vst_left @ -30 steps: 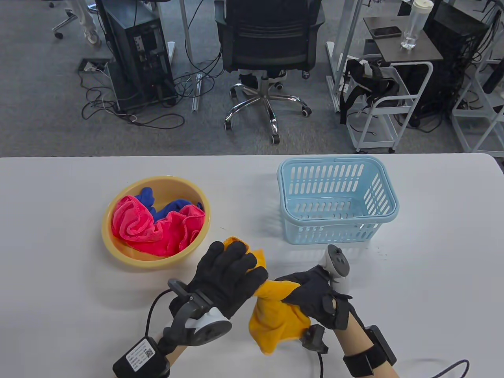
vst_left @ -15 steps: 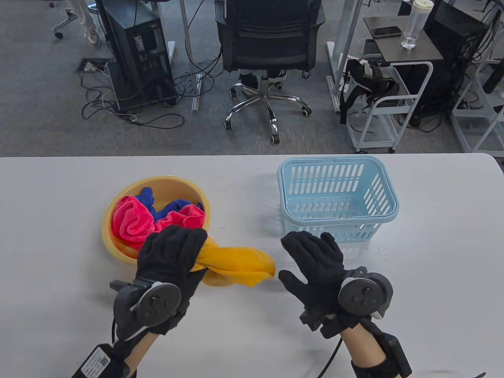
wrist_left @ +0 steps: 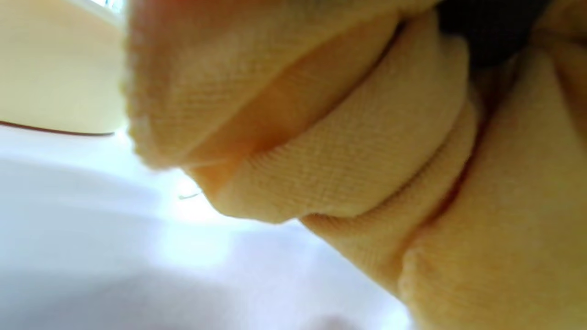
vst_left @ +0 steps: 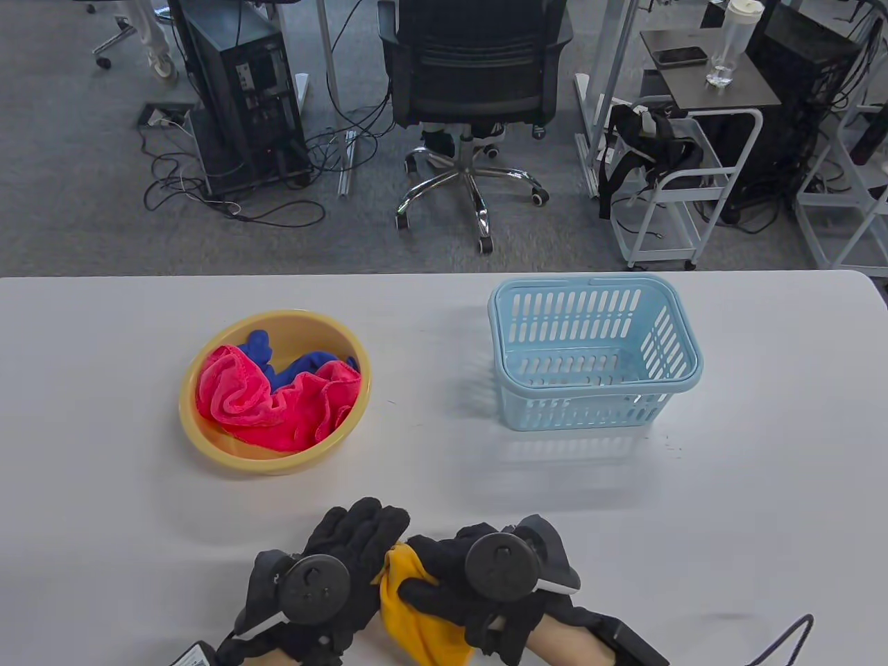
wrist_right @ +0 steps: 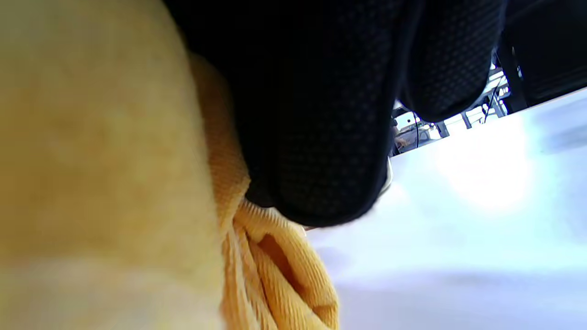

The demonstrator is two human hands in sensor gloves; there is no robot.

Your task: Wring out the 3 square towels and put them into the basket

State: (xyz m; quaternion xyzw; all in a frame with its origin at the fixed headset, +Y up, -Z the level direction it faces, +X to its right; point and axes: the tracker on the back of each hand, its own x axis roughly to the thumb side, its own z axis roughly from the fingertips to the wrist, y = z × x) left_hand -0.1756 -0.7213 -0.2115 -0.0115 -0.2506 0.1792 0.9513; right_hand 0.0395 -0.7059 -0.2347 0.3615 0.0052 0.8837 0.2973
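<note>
Now, by item:
Basin: the yellow bowl (vst_left: 208,444) sits left of centre in the table view, on the white surface (vst_left: 104,527); a corner of it also shows at the upper left of the left wrist view.
Basin contents: a crumpled pink towel (vst_left: 277,406) fills most of it, with a blue towel (vst_left: 305,362) showing behind and partly under the pink one.
Basket: the light blue basket (vst_left: 666,333) stands right of centre, well apart from the bowl; nothing shows inside it but its slotted floor.
Yellow towel: the yellow towel (vst_left: 409,621) is at the bottom centre of the table view, bunched between the two hands, outside both containers.
Left hand (vst_left: 347,576): its grip is curled onto the towel's left side.
Right hand (vst_left: 472,590): its fingers (wrist_right: 321,137) are wrapped over the towel's right side, touching the left hand's fingers.
</note>
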